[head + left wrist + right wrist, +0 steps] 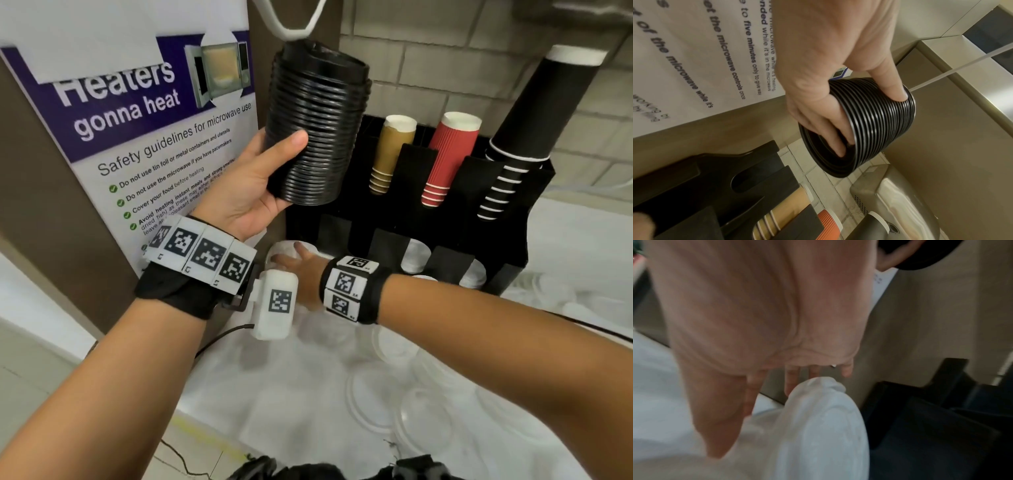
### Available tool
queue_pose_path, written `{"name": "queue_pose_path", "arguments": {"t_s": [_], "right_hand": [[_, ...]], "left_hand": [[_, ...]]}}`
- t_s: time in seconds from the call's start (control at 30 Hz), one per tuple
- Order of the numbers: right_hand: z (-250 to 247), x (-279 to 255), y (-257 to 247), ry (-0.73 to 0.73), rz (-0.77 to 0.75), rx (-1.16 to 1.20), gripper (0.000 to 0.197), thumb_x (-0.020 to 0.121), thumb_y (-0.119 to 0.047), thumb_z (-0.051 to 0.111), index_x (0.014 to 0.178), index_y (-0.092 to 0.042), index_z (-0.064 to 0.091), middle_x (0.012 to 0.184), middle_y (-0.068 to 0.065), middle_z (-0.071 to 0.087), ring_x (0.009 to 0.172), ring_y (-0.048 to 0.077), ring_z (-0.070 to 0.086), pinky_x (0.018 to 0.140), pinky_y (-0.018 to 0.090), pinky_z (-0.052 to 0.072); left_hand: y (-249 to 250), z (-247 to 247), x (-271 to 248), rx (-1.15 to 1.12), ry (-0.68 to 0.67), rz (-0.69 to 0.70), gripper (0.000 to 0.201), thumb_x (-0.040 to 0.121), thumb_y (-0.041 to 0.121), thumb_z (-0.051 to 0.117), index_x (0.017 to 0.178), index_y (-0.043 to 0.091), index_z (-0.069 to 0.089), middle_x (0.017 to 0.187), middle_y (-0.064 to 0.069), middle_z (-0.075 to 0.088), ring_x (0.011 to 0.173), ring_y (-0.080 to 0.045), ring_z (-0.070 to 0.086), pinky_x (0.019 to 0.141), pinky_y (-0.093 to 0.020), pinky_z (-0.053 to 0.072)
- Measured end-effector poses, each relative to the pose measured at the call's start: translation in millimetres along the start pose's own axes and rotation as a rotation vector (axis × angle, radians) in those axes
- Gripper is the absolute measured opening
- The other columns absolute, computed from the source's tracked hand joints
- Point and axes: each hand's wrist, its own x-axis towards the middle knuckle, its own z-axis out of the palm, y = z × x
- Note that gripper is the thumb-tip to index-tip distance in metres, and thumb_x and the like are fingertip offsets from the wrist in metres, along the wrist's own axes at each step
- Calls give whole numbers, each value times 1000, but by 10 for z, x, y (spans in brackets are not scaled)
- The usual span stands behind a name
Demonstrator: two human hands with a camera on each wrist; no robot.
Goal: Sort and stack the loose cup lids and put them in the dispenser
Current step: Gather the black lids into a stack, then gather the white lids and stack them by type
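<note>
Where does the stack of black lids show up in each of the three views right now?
Head: the stack of black lids sits upper centre, gripped by the left hand.
Left wrist: the stack is at centre right, fingers inside it and the thumb outside.
Right wrist: only a dark curved edge in the top right corner, probably the stack.
Shared landmark: the black cup dispenser.

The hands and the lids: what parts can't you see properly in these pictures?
- Right hand: in the head view the left wrist camera covers part of it; the right wrist view is blurred, so whether it touches the white lids is unclear.
- Stack of black lids: left hand covers its near side; the lid count is unreadable.
- Dispenser: its left lower slots sit behind both wrists.
</note>
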Motion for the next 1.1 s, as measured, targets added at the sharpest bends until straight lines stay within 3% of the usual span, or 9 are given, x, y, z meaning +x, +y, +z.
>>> {"name": "queue_pose_path", "arguments": {"t_s": [0.17, 0.3, 0.4, 0.6, 0.7, 0.8, 0.9, 0.97, 1.1], "right_hand": [[103, -126, 358, 154, -86, 60, 62, 91, -27, 58, 147, -33, 34, 161, 0, 5, 148, 23, -6, 119, 51, 8], [151, -467, 743, 426, 60, 658, 47, 91, -4, 52, 138, -11, 48, 131, 11, 55, 121, 24, 52, 103, 32, 41], [228, -698, 893, 559, 174, 1373, 57, 90, 13, 44, 142, -6, 34, 102, 10, 61, 94, 21, 62, 85, 31, 51], [328, -1037, 836, 738, -257, 2138, 78, 86, 23, 36, 148, -22, 24, 132, 30, 45, 121, 38, 49, 105, 49, 42], [367, -1088, 794, 800, -289, 2271, 73, 81, 21, 29, 146, -13, 31, 132, 23, 49, 118, 32, 54, 98, 46, 49], [464, -1166, 782, 822, -261, 2350, 69, 80, 17, 28, 144, -8, 35, 135, 23, 49, 116, 31, 54, 95, 46, 51], [556, -1191, 735, 797, -218, 2400, 67, 78, 14, 29, 142, -6, 38, 138, 24, 47, 117, 32, 53, 95, 48, 51], [598, -1197, 697, 797, -190, 2432, 64, 78, 13, 29, 139, -5, 41, 132, 20, 51, 115, 31, 54, 96, 49, 50], [604, -1193, 587, 793, -142, 2486, 54, 79, 14, 30, 121, -9, 56, 114, 13, 62, 102, 25, 62, 87, 44, 56]], "left_hand": [[-77, 34, -6, -49, 10, 0, 64, 74, 20, 72, 133, 11, 49, 116, -6, 69, 109, -22, 67, 78, -36, 57], [-160, 64, -13, -109, 2, 23, 69, 83, 19, 64, 145, 8, 37, 132, -10, 59, 118, -24, 62, 84, -37, 56], [-264, 111, -21, -146, -17, 16, 82, 74, 23, 72, 146, 9, 36, 138, -11, 56, 122, -24, 59, 88, -38, 55], [-600, 192, -18, -70, 15, -31, 63, 66, 27, 78, 124, 24, 54, 125, -2, 66, 115, -20, 64, 86, -39, 56], [-701, 185, -18, 140, 55, -13, 64, 68, 30, 78, 126, 27, 51, 118, 5, 69, 112, -14, 65, 84, -31, 57], [-734, 168, -20, 492, 172, 32, 102, 49, 50, 85, 138, 33, 37, 141, -2, 45, 128, -18, 48, 104, -40, 46], [-651, 187, -50, 832, 161, 318, 127, 42, 62, 84, 145, 45, 11, 154, -6, 9, 145, -20, 12, 115, -38, 23], [-539, 215, -87, 1096, 84, 519, 121, 47, 64, 82, 147, 44, 18, 157, -10, -1, 144, -15, -3, 115, -37, 10], [-290, 297, -169, 1483, -62, 641, 84, 58, 60, 78, 128, 19, 56, 143, -7, 42, 141, -23, 25, 118, -51, 14]]}}
